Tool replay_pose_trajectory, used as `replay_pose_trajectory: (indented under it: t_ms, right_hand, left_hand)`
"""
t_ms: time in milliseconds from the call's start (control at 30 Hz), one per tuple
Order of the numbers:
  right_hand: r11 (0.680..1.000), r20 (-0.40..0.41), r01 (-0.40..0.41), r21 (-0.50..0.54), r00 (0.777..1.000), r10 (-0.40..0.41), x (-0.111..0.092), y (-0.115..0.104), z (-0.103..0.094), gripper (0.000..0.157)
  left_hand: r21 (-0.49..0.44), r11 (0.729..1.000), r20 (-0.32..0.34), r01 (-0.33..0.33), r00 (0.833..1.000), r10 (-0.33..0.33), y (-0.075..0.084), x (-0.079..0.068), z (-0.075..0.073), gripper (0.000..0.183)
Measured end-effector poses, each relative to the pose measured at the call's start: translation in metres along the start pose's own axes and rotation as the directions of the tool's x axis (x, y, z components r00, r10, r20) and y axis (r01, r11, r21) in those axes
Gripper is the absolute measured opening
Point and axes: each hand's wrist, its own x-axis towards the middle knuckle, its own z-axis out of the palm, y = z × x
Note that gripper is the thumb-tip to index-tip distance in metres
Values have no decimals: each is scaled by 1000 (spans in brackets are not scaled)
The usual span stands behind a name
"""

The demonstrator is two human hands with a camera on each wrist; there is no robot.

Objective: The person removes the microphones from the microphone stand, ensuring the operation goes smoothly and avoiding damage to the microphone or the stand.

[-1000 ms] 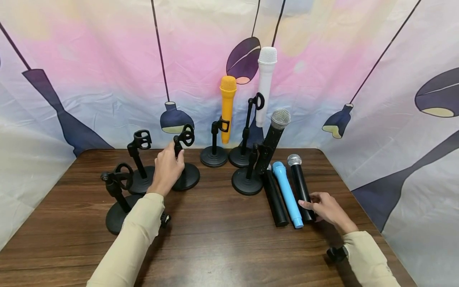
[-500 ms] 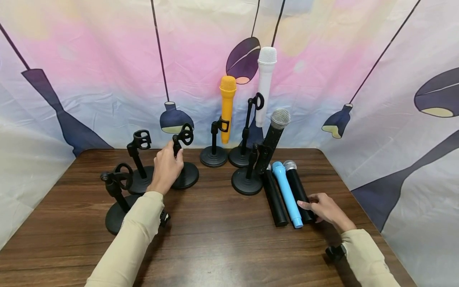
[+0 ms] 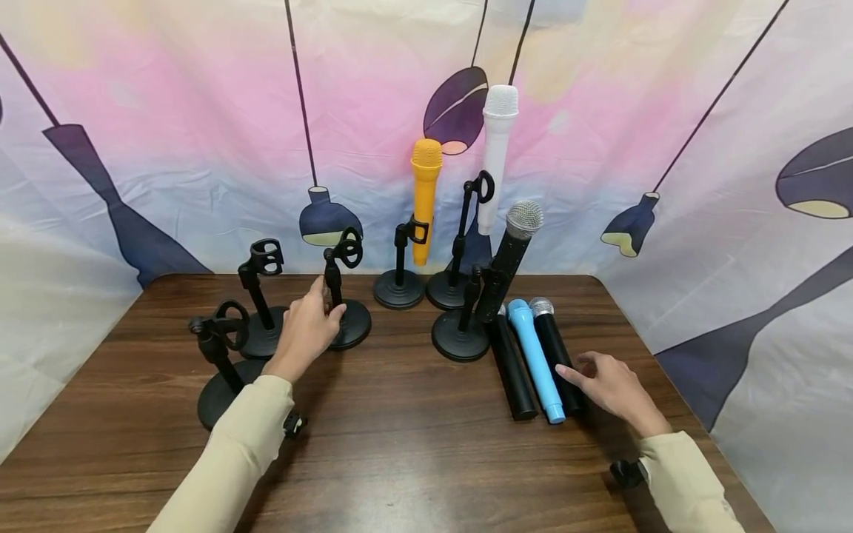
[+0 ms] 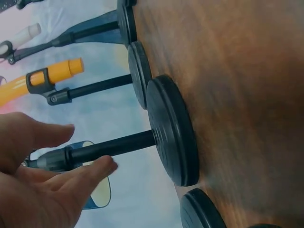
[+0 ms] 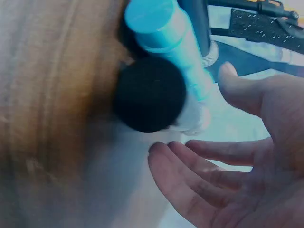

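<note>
My left hand (image 3: 303,332) is at a black microphone stand (image 3: 353,326) with a vacant clip. In the left wrist view its thumb and fingers spread apart on either side of the stem (image 4: 114,145), without gripping it. Beside a black microphone with a silver head (image 3: 554,346), my right hand (image 3: 614,390) hovers with parted fingers. The right wrist view shows a gap between those fingers and the round butt (image 5: 149,95) of this microphone. It lies on the table next to a light blue microphone (image 3: 535,363) and another black one (image 3: 513,377).
Two stands with vacant clips (image 3: 263,333) (image 3: 223,392) are at the left. Farther back, stands hold a yellow microphone (image 3: 425,200) and a white microphone (image 3: 496,148); a speckled black microphone (image 3: 509,255) leans in a nearer stand. A patterned cloth (image 3: 373,89) hangs behind the wooden table (image 3: 413,459).
The right-hand black microphone slid left against the blue one, and my right hand then released it. My left hand loosened from the stand's stem and drew back slightly toward me.
</note>
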Motion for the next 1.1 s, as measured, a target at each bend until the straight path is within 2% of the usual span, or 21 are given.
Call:
replay_pose_trajectory:
  t_ms: [100, 167, 233, 367, 433, 500, 633, 733, 867, 1000, 1100]
  right_hand:
    - [998, -115, 54, -35, 992, -58, -4, -11, -3, 76]
    - [993, -198, 104, -48, 974, -111, -8, -21, -4, 64]
    - [984, -286, 162, -72, 942, -176, -12, -34, -3, 50]
    - [949, -411, 285, -136, 855, -316, -16, -58, 3, 30]
    - [924, -438, 351, -154, 813, -382, -16, -71, 8, 25]
    - [896, -446, 421, -143, 781, -438, -16, -84, 11, 22]
    - [828, -423, 558, -53, 739, -525, -11, -115, 18, 17]
    - [773, -391, 632, 53, 726, -566, -4, -138, 24, 17]
    - [725, -382, 663, 184, 728, -569, 13, -169, 32, 21]
    - [695, -408, 653, 302, 747, -525, 33, -196, 37, 24]
    - [670, -424, 623, 404, 776, -466, 51, -214, 38, 27]
  left_hand:
    - [19, 999, 67, 26, 997, -27, 3, -12, -2, 69]
    - [30, 999, 114, 25, 993, -28, 6, -20, -4, 70]
    - [38, 999, 156, 19, 987, -24, 9, -27, -6, 69]
    - [49, 999, 209, -22, 978, 11, 15, -39, -6, 65]
    - [44, 999, 232, -29, 973, 18, 19, -43, -3, 63]
    - [28, 999, 260, -39, 965, 30, 22, -46, -1, 59]
    - [-12, 999, 311, -45, 949, 47, 28, -50, 4, 50]
    - [-28, 998, 323, -53, 945, 59, 32, -52, 8, 44]
    - [-35, 996, 319, -87, 943, 93, 38, -53, 11, 39]
    - [-47, 993, 319, -111, 940, 121, 42, -53, 15, 35]
    - [-53, 992, 319, -116, 939, 127, 44, -52, 17, 33]
